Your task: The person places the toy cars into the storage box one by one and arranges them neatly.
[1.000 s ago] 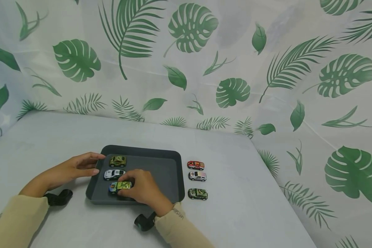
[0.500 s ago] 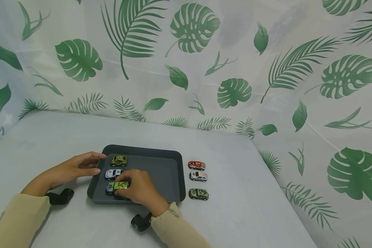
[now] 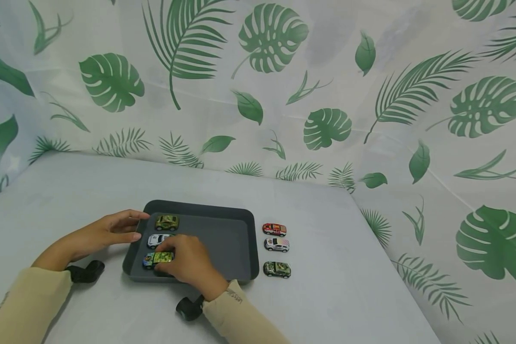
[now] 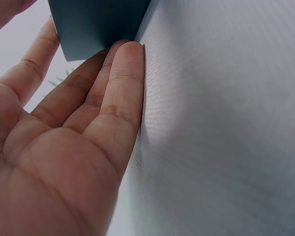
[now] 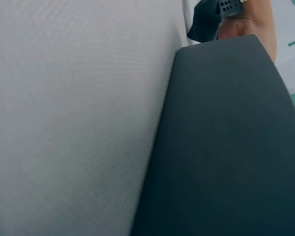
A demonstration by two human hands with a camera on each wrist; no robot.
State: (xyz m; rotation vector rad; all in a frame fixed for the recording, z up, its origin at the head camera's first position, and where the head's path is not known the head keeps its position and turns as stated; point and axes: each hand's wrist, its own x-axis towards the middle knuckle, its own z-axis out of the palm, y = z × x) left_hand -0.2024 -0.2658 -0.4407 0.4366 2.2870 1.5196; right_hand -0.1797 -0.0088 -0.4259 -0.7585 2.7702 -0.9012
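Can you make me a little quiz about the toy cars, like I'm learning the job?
1. How many cars sit outside the tray?

2. Seen from the head camera, which of those cars is farthest away?
A) white
B) red
C) camouflage

3. Fill in the blank: the ____ hand pinches the blue-green car.

Key:
1. Three.
2. B, the red car.
3. Right: the right hand pinches it.

Looks smooth and matt, like moulded plastic, across the dark grey rectangular tray point(image 3: 223, 246). Looks glossy, like printed paint, on the small blue-and-yellow-green toy car point(image 3: 156, 258). Shows a fine, matt weave in the flat white tablecloth point(image 4: 211, 113). Creases like thin cloth in the white leaf-printed backdrop point(image 3: 279, 86).
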